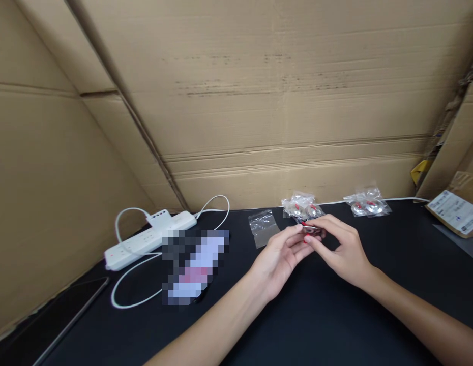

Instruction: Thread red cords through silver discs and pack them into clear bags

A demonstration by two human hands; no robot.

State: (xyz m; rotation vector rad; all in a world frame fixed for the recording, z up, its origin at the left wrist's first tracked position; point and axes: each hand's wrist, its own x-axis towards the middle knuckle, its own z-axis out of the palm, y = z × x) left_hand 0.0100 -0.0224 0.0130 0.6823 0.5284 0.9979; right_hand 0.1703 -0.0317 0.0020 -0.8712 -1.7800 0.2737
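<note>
Both of my hands meet over the dark table, right of the middle. Between their fingertips is a small round shiny metal piece (312, 230), with bits of red beside it. My left hand (279, 256) grips it from the left, palm turned partly up. From the right, the thumb and fingers of my right hand (341, 249) close on the same piece, hiding much of it. Just behind lie clear plastic bags (303, 203) with similar silvery round pieces marked in red. A flat clear bag (264, 227) lies beyond my left hand.
More bagged silvery discs (368, 203) lie at the back right. A labelled packet (455, 211) is at the far right. On the left are a white power strip (150, 239) with looping white cable, a pixelated phone-like object (198, 267) and a dark flat panel (64, 315). Cardboard walls (282, 112) surround the table.
</note>
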